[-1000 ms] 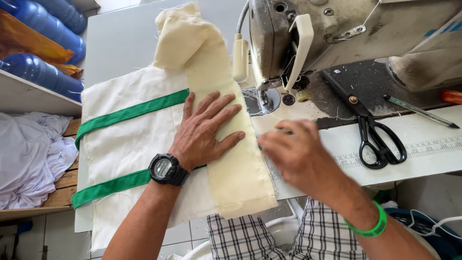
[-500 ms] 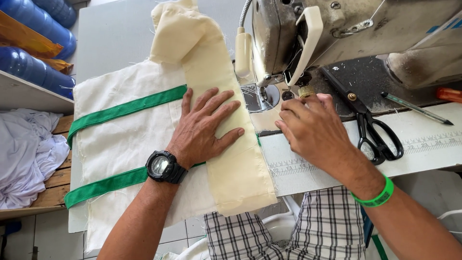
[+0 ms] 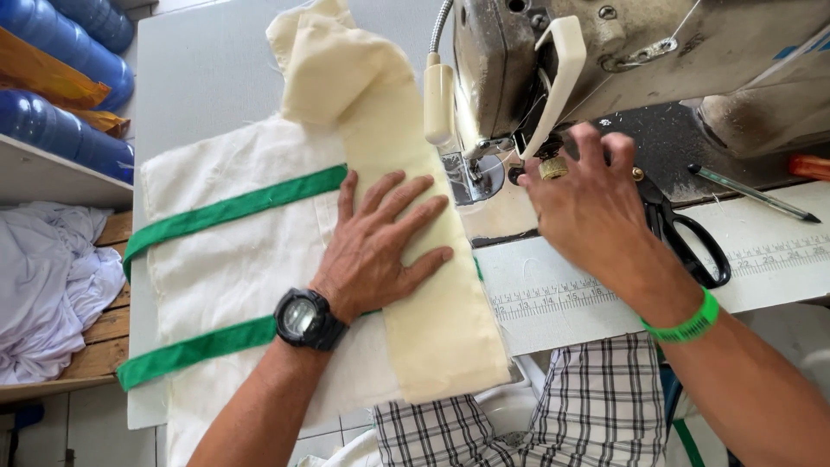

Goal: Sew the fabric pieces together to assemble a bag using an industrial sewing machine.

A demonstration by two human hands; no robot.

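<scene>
Far left of the sewing machine, blue plastic bottles lie on a shelf, with a heap of white cloth on wooden slats below them. Closer to the machine, a white fabric piece lies flat on the grey table, crossed by two green straps, one upper, one lower. A cream fabric strip lies over the white piece's machine-side edge, running from a bunched fold up beside the machine head down past the table's near edge. The left hand rests flat on it, palm down, fingers spread toward the machine, gripping nothing, just pressing the cream strip and white piece down; black wristwatch on that wrist. Right beside the strip sits the machine's needle plate, under the head. The right hand is up at the needle area, fingertips against small parts under the head; cannot tell whether it pinches anything, since the fingers hide the contact. Green wristband on that wrist. Black scissors lie on the machine bed just behind the right hand, partly covered by it. A printed ruler strip runs along the bed's front edge. On the machine's far right side lies a grey pen
</scene>
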